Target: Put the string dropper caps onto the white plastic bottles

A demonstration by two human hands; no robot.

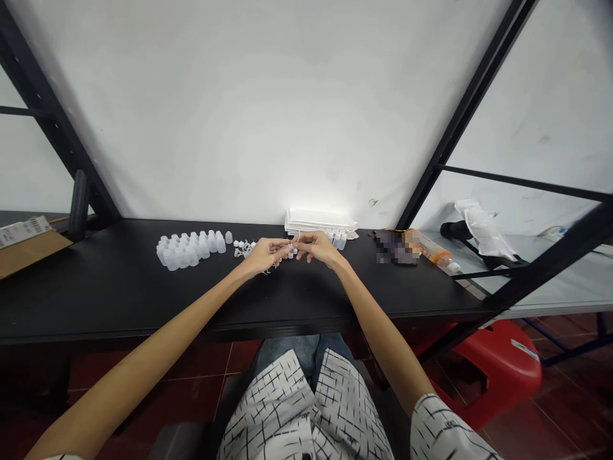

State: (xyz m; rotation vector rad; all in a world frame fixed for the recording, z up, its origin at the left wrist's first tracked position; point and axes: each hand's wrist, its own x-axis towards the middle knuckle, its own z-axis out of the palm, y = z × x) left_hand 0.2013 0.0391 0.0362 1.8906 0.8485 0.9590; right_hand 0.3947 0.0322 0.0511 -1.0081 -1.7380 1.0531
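My left hand [266, 254] and my right hand [318, 246] meet above the black table [119, 287], fingers pinched together around a small white plastic piece [290, 249] held between them. A thin white string seems to hang from it. Just left of my left hand lie several small white caps with strings [243, 248]. Further left stands a cluster of several small translucent bottles [189, 249]. Behind my hands rests a flat stack of white plastic packets [320, 221].
A brown cardboard box [26, 246] sits at the table's left end. An orange-capped object [433, 252] lies to the right, a plastic bag [483, 233] beyond it. Black frame bars slant on both sides. A red stool [498, 367] stands at lower right.
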